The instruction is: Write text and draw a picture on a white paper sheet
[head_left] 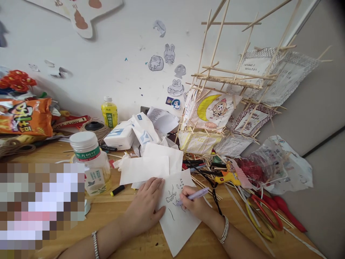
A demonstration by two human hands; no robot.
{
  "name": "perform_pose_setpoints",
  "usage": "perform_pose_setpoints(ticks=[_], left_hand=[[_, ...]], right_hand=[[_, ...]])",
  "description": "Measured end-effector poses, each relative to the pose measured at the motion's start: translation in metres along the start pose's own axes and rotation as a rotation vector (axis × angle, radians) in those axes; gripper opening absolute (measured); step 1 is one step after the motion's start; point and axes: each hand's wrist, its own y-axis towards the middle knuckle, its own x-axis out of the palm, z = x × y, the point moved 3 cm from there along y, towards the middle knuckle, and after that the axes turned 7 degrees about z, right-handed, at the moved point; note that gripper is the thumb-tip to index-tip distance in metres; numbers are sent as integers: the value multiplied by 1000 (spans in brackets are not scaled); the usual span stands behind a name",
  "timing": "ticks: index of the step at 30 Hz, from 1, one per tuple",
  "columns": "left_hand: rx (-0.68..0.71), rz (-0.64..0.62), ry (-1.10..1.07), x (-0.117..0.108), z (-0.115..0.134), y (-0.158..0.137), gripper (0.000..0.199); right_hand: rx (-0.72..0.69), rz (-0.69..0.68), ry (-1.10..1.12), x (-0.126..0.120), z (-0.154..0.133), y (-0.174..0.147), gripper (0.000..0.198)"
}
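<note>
A white sheet of paper [178, 230] lies slanted on the wooden table, with a small line drawing and some handwritten characters on it. My left hand [147, 201] rests flat along the sheet's left edge, fingers stretched out. In my right hand [192, 201] is a light purple pen [198, 194], gripped in the fingers. Its tip points down at the drawing; whether it touches the paper I cannot tell. More blank sheets [144, 170] lie just beyond my left hand. A black marker with a yellow end [117, 190] lies left of that hand.
At the left stand a lidded plastic jar [93, 162] and a yellow drink bottle [110, 113]; tissue packs [121, 135] sit behind. A stick frame with drawn panels [212, 108] rises at the right. Nearby lie a yellow glue gun [228, 177] and red-handled scissors [269, 212].
</note>
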Motion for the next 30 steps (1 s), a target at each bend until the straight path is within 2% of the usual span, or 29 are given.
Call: perform_pose_setpoints(ticks=[8,20,24,30], left_hand=[[2,-36,15,0,0,-1,61],[-26,-25,45,-1,0,0,60],[-41,-19,48,-1,-1,0,60],[-21,5,41,0,-2,-1,59]], right_hand=[[32,-8,54,2,4,-1,28],[74,-1,123,-2,-1,-4,25],[15,-22,68,1,-3,-4,26],[1,-22,-32,2,-5,-5,26]])
